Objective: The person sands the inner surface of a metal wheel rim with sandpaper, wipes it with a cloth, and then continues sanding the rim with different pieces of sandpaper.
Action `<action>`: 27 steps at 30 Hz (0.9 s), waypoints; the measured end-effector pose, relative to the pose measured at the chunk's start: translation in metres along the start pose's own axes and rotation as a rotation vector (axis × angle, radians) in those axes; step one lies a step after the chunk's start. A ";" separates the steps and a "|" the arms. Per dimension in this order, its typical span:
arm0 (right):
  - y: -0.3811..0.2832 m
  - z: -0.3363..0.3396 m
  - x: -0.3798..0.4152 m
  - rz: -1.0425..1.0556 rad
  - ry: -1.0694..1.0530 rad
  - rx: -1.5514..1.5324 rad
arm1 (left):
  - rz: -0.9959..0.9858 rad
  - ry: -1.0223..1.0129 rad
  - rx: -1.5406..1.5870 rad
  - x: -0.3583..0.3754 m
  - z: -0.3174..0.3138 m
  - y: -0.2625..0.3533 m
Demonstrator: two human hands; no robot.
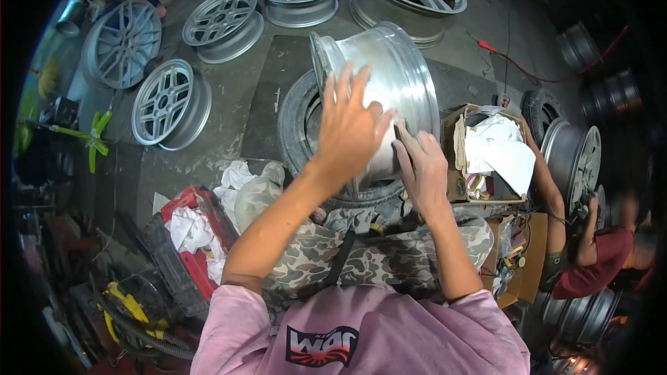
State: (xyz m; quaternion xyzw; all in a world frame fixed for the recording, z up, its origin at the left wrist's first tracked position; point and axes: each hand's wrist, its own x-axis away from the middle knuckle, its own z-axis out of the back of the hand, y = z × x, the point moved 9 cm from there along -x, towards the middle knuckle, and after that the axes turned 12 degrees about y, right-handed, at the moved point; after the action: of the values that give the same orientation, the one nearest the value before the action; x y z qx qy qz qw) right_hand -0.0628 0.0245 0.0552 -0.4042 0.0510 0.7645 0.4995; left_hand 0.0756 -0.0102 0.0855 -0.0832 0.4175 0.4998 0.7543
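A bare silver wheel rim (389, 73) stands on its edge on a black tire (295, 121) in front of my knees. My left hand (349, 125) is over the rim's barrel, its fingers stretched out and spread, slightly blurred. Lower on the barrel's right part, my right hand (425, 170) has its fingers bent together against the metal. A small dark edge shows by its fingertips; I cannot tell what it is. My forearms reach forward over camouflage trousers (375, 257).
Several silver wheels (163, 103) rest on the floor ahead and left. A cardboard box (455, 160) with white paper (497, 142) stands right. A red toolbox (219, 219) with white cloths is left. At far right, a person in a dark red shirt (601, 264) works by another wheel (583, 156).
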 end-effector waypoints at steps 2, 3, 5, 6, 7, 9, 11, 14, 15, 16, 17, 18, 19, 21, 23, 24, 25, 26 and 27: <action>-0.009 -0.005 -0.022 0.050 0.030 -0.046 | 0.147 0.040 0.070 -0.021 -0.001 -0.038; -0.012 -0.012 -0.033 0.051 0.025 -0.047 | 0.238 0.137 0.070 -0.032 -0.001 -0.061; -0.024 -0.022 -0.049 0.161 0.011 0.051 | 0.456 0.222 0.077 -0.052 -0.023 -0.114; -0.027 -0.020 -0.050 0.166 0.009 0.049 | 0.578 0.209 0.086 -0.056 -0.041 -0.139; -0.028 -0.021 -0.050 0.176 -0.017 0.104 | 0.581 0.215 0.084 -0.061 -0.048 -0.146; -0.028 -0.029 -0.054 0.192 -0.046 0.154 | 0.930 0.082 0.203 -0.047 -0.076 -0.171; -0.029 -0.033 -0.060 0.250 0.036 0.166 | 0.920 0.065 0.212 -0.044 -0.079 -0.173; -0.032 -0.043 -0.073 0.256 0.062 0.187 | 0.913 0.053 0.213 -0.043 -0.076 -0.174; -0.030 -0.041 -0.066 0.237 0.060 0.182 | 0.913 0.047 0.203 -0.043 -0.073 -0.175; -0.034 -0.035 -0.057 0.241 0.054 0.181 | 0.920 0.049 0.204 -0.041 -0.072 -0.172; -0.032 -0.031 -0.047 0.196 0.013 0.204 | 0.916 0.098 0.195 -0.040 -0.068 -0.167; -0.027 -0.030 -0.043 0.154 -0.030 0.230 | 0.915 0.148 0.188 -0.039 -0.066 -0.164; -0.028 -0.030 -0.046 0.177 -0.015 0.234 | 0.920 0.139 0.195 -0.036 -0.070 -0.164; -0.027 -0.043 -0.066 0.196 0.023 0.234 | 0.865 0.115 0.155 -0.043 -0.071 -0.166; -0.032 -0.053 -0.076 0.202 0.067 0.200 | 0.889 0.101 0.180 -0.042 -0.066 -0.166; -0.034 -0.051 -0.072 0.203 0.071 0.198 | 0.909 0.094 0.209 -0.042 -0.064 -0.167; -0.033 -0.047 -0.061 0.173 0.042 0.206 | 0.912 0.100 0.209 -0.041 -0.065 -0.168; -0.031 -0.044 -0.052 0.140 0.009 0.217 | 0.907 0.116 0.201 -0.039 -0.065 -0.166; -0.032 -0.043 -0.051 0.149 0.005 0.219 | 0.902 0.137 0.196 -0.037 -0.068 -0.167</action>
State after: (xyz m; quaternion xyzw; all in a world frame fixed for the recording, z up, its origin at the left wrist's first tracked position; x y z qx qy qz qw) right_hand -0.0032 -0.0175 0.0714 -0.3444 0.1652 0.7882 0.4825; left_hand 0.1702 -0.1536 0.0203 0.1454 0.5061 0.7295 0.4365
